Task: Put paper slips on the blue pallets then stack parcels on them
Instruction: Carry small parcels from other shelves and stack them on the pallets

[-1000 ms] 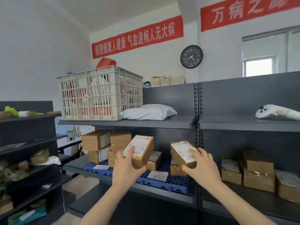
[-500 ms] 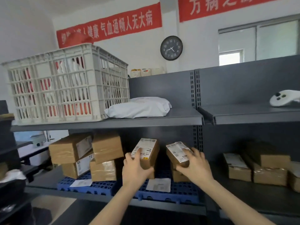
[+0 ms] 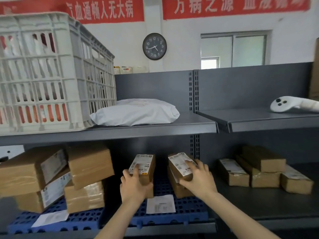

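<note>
Two blue pallets lie on the lower shelf: the right pallet [image 3: 188,209] and the left pallet [image 3: 57,223]. A white paper slip [image 3: 160,204] lies on the right pallet, another slip [image 3: 51,218] on the left one. My left hand [image 3: 133,185] grips a small labelled brown parcel [image 3: 144,167] over the right pallet. My right hand [image 3: 198,180] holds a second labelled parcel [image 3: 179,164], resting on another brown parcel [image 3: 177,187] that stands on that pallet. Several larger cardboard boxes [image 3: 89,168] are stacked on the left pallet.
The upper shelf [image 3: 155,128] hangs low over the parcels, carrying a white slatted crate [image 3: 51,71] and a white poly mailer [image 3: 136,112]. More brown boxes [image 3: 264,171] sit on the right bay's lower shelf. A white controller [image 3: 290,104] lies on the upper right shelf.
Both hands have carried their parcels forward and down under the upper shelf, onto the right pallet's stack. My view has moved closer to the shelf and to the right.
</note>
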### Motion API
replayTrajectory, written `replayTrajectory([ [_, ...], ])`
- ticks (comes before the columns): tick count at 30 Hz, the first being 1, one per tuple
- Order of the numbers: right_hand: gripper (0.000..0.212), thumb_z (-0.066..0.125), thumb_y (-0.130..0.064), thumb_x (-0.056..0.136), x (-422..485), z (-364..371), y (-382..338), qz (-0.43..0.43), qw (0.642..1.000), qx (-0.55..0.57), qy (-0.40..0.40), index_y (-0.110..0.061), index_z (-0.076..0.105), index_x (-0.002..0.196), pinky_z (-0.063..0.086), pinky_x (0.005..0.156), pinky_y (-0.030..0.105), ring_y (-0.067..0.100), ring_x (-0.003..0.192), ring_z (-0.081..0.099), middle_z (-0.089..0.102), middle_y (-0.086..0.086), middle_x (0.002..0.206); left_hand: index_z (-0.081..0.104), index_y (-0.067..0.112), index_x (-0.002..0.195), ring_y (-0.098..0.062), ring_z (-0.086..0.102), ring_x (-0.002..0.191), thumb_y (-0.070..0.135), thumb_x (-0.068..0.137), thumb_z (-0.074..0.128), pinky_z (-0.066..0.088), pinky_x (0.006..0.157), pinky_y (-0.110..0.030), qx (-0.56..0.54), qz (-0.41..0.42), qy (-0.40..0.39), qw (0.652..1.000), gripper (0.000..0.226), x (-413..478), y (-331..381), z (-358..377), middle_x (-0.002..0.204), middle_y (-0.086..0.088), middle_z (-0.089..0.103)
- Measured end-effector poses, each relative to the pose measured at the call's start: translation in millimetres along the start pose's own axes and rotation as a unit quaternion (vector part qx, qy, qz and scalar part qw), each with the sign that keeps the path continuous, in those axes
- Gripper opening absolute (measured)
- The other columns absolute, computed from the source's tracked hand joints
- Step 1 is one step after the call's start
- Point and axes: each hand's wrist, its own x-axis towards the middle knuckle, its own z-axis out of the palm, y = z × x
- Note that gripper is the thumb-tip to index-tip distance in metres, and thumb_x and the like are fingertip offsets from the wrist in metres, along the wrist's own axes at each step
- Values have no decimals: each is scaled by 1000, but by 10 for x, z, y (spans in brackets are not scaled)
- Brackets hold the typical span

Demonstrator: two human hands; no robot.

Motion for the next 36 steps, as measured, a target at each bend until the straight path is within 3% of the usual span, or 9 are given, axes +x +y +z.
replayTrajectory([
  [8,84,56,-66,80,-16,57,13,19,999,12,-36,-30,24,149,31,111,45,29,139,23,22,7,155,20,30,144,-33,30,130,70,73,55,29,109,-43,13,20,-35,999,88,91,-58,-12,143,-11,17],
  [15,90,55,-70,77,-45,-12,17,26,999,3,-35,-33,19,150,25,113,48,30,142,16,17,7,156,21,29,144,-34,16,140,72,73,53,21,114,-46,19,50,-5,999,90,88,-79,-48,152,-12,15],
  [23,88,54,-70,78,-88,-129,-144,8,1000,7,-7,-31,21,150,24,112,46,29,142,16,20,10,156,23,26,146,-30,18,140,67,77,54,18,117,-42,9,118,31,993,86,41,-34,-203,151,-10,25],
  [36,84,53,-68,81,-731,-615,28,49,997,-6,64,-30,24,149,30,112,47,29,142,22,26,9,154,27,24,146,-29,27,135,55,84,54,33,108,-41,-62,207,11,976,75,-353,350,-403,147,-8,33],
])
